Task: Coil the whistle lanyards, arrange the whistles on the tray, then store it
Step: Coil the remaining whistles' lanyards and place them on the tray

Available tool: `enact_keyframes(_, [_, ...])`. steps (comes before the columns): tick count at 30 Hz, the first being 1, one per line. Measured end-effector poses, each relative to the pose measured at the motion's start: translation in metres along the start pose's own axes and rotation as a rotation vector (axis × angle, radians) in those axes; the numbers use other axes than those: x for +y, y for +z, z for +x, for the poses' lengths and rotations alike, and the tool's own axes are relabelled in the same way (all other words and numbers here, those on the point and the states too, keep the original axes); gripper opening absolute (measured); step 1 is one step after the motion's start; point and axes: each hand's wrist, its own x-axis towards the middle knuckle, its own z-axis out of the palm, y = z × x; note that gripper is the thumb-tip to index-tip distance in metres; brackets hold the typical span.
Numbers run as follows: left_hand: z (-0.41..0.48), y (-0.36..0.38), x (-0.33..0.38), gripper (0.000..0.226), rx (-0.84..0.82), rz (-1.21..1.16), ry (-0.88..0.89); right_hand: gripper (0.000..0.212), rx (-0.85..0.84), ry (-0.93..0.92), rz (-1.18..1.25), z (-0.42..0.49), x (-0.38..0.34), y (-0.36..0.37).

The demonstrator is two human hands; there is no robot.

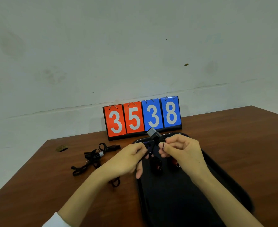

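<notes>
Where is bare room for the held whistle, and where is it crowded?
Bare: the tray's near half, short of the two coiled whistles, and table right of it. Crowded: far end under left hand and right hand; lanyard tangle at left.

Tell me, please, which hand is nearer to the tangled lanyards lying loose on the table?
Left. The left hand sits just right of the tangled lanyards; the right hand is farther right, above the tray.

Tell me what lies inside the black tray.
Two dark red whistles with metal rings lie on the black rectangular tray; the left hand and right hand, pinching a black lanyard, hide its far part.
</notes>
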Motion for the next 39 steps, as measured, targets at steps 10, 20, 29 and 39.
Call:
enact_keyframes(10, [-0.005, -0.007, 0.004, 0.012, 0.041, 0.252, 0.135, 0.006, 0.069, -0.001, -0.410, -0.004, 0.017, 0.007])
enact_keyframes(20, [-0.008, -0.022, 0.000, 0.017, 0.026, 0.310, 0.164, 0.009, -0.383, 0.092, -0.458, -0.009, 0.016, 0.014])
enact_keyframes(29, [-0.005, -0.034, -0.010, 0.032, -0.060, 0.084, 0.149, 0.009, -0.550, 0.093, -0.073, -0.011, 0.005, 0.013])
enact_keyframes(39, [-0.002, -0.010, -0.005, 0.026, -0.136, 0.082, 0.051, 0.005, 0.049, 0.034, -0.053, -0.001, 0.004, 0.002])
